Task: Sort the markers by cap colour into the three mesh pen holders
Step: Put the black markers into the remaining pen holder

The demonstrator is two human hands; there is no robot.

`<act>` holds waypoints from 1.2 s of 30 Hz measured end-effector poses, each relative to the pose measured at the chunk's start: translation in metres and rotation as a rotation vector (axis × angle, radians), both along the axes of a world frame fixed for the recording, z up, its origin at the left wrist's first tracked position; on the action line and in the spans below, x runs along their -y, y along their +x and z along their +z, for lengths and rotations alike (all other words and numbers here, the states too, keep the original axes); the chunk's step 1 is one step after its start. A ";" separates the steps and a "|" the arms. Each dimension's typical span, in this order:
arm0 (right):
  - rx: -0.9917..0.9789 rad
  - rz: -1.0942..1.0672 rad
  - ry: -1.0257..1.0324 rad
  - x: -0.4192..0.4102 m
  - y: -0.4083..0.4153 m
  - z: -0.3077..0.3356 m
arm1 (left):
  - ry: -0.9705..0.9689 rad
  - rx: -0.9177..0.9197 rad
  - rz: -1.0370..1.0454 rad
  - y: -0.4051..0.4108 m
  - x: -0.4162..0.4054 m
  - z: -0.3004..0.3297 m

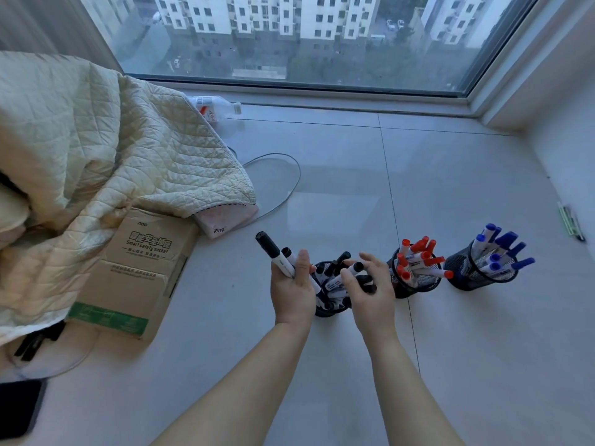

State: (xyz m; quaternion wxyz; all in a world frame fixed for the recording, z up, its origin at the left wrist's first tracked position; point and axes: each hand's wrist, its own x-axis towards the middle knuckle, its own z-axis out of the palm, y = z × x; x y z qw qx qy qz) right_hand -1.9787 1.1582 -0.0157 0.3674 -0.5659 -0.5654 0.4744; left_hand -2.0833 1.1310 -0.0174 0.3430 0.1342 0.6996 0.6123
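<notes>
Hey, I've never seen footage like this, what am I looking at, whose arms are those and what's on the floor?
There is no machine here. One camera worn on a person's head looks forward and down, so the two bare arms are the wearer's own. The left hand grips a couple of black-capped markers. The right hand reaches with spread fingers over a mesh holder of black markers; whether it touches one is unclear. To the right stand a holder of red-capped markers and one of blue-capped markers. All rest on a pale tiled floor beside a big window. On the left lie a quilted blanket and a cardboard box.
</notes>
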 end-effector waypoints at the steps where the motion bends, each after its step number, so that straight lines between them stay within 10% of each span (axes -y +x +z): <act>1: -0.012 -0.020 0.015 0.000 0.000 0.003 | -0.002 -0.011 -0.010 0.002 0.000 -0.002; 15: 0.431 0.146 0.232 0.005 -0.004 -0.010 | 0.070 0.105 0.040 0.033 0.000 -0.016; 26: 0.196 0.201 -0.055 0.004 -0.003 -0.018 | 0.141 0.203 0.027 0.048 -0.006 -0.032; 36: 0.054 0.241 -0.121 0.002 0.012 -0.010 | 0.096 -0.116 -0.055 0.041 0.007 -0.020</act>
